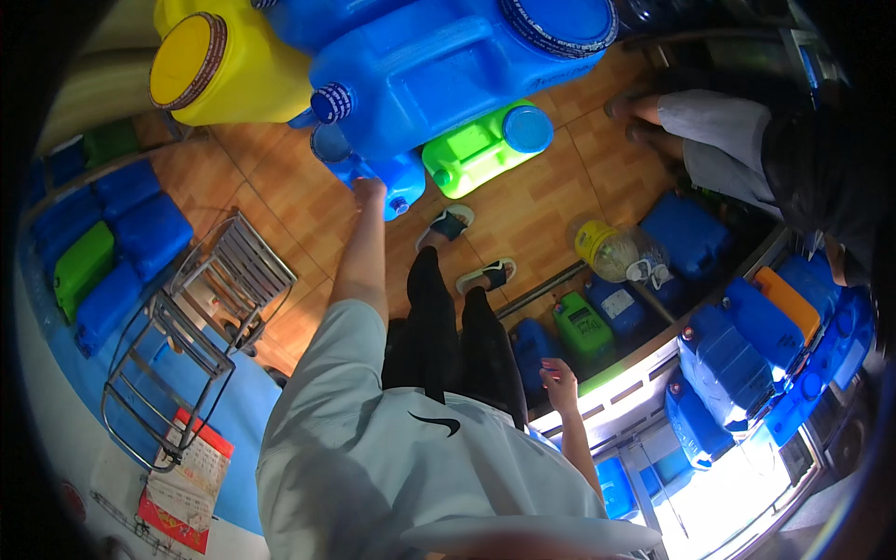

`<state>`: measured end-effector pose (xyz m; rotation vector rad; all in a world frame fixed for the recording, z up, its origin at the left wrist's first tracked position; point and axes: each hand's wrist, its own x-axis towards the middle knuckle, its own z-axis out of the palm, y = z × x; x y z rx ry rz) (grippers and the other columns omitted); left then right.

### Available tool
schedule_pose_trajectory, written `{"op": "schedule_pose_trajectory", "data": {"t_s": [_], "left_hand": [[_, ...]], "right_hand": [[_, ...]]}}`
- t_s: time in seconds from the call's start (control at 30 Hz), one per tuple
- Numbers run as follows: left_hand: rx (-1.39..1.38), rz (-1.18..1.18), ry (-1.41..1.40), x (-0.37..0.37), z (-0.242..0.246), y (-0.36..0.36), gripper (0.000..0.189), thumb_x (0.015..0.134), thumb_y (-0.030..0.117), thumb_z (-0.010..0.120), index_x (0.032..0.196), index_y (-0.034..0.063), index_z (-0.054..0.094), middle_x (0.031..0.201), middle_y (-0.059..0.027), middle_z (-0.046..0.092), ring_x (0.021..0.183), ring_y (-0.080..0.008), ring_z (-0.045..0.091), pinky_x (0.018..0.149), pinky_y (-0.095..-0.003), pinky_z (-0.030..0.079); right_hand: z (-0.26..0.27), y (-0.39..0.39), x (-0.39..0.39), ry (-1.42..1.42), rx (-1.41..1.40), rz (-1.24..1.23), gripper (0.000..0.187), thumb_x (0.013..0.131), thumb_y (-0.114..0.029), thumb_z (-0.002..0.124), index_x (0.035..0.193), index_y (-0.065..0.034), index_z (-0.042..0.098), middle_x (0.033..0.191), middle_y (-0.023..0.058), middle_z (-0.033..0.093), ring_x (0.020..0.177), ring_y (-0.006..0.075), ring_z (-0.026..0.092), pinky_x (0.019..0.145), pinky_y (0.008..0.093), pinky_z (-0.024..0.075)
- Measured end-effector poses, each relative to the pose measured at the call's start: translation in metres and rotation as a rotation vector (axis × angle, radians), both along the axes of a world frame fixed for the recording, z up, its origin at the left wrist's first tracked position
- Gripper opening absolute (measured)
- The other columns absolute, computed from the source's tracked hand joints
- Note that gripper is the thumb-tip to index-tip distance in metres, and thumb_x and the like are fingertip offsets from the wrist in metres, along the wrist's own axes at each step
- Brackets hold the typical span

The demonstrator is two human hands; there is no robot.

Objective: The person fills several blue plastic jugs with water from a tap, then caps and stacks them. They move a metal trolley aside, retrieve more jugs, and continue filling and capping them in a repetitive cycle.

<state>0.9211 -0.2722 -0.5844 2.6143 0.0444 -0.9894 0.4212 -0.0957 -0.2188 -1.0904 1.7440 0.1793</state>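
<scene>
My left hand (369, 190) reaches forward and grips the handle area of a blue plastic water container (404, 176); its fingers are mostly hidden. The container has a large round lid and a small screw cap. Beside it on the floor is a bright green water container (472, 150) with a blue lid. A larger blue container (434, 84) is nearer the camera and covers part of both. At my right side hangs my right hand (558, 381), holding nothing, with its fingers apart.
A yellow container (259, 77) stands at upper left. A metal chair (241, 259) and blue and green containers (150, 231) are at left. Another person's legs (721, 133) are at right, near clear plastic bottles (612, 252). More containers (728, 357) fill the rack (623, 378) at right.
</scene>
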Motion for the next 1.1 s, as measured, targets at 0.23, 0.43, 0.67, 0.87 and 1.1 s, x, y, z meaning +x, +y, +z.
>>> {"op": "schedule_pose_trajectory", "data": {"t_s": [0.23, 0.43, 0.67, 0.87, 1.1], "left_hand": [[-0.322, -1.230, -0.313, -0.169, 0.075, -0.028, 0.047, 0.085, 0.013, 0.057, 0.132, 0.0138, 0.061, 0.153, -0.0088, 0.040, 0.136, -0.0340, 0.039, 0.103, -0.0566, 0.034], [0.052, -1.510, -0.282, -0.156, 0.046, -0.071, 0.049, 0.096, 0.016, 0.048, 0.142, 0.0305, 0.055, 0.166, -0.0074, 0.016, 0.149, -0.0381, 0.022, 0.117, -0.0606, 0.022], [0.074, -1.598, -0.147, -0.143, 0.042, -0.082, 0.052, 0.098, 0.017, 0.044, 0.144, 0.0392, 0.050, 0.161, -0.0054, 0.031, 0.146, -0.0383, 0.028, 0.117, -0.0583, 0.024], [0.169, -1.650, 0.075, -0.169, 0.047, -0.070, 0.061, 0.094, 0.020, 0.049, 0.150, 0.0425, 0.041, 0.162, -0.0082, 0.026, 0.149, -0.0404, 0.019, 0.117, -0.0646, 0.016], [0.216, -1.658, 0.082, -0.170, 0.046, -0.083, 0.052, 0.097, 0.027, 0.050, 0.148, 0.0382, 0.045, 0.162, -0.0070, 0.024, 0.150, -0.0419, 0.016, 0.115, -0.0716, 0.010]], "right_hand": [[-0.010, 0.004, 0.019, -0.043, 0.019, -0.005, 0.029, 0.090, -0.013, 0.068, 0.118, -0.0061, 0.067, 0.113, 0.0107, 0.071, 0.089, 0.0181, 0.069, 0.072, 0.0321, 0.0577], [0.000, 0.015, 0.007, 0.005, 0.018, -0.095, 0.029, 0.090, -0.013, 0.067, 0.119, -0.0054, 0.068, 0.113, 0.0116, 0.070, 0.089, 0.0185, 0.069, 0.073, 0.0314, 0.0581], [-0.011, 0.044, -0.004, 0.025, 0.023, -0.131, 0.031, 0.090, -0.014, 0.067, 0.120, -0.0054, 0.068, 0.114, 0.0113, 0.070, 0.089, 0.0178, 0.069, 0.071, 0.0308, 0.0573], [-0.014, 0.044, 0.005, -0.080, -0.023, -0.156, 0.030, 0.089, -0.014, 0.068, 0.118, -0.0054, 0.068, 0.114, 0.0095, 0.070, 0.090, 0.0177, 0.069, 0.071, 0.0312, 0.0573], [0.000, 0.039, 0.001, -0.053, 0.036, -0.280, 0.029, 0.091, -0.013, 0.066, 0.118, -0.0044, 0.067, 0.114, 0.0093, 0.069, 0.094, 0.0186, 0.068, 0.078, 0.0326, 0.0559]]}}
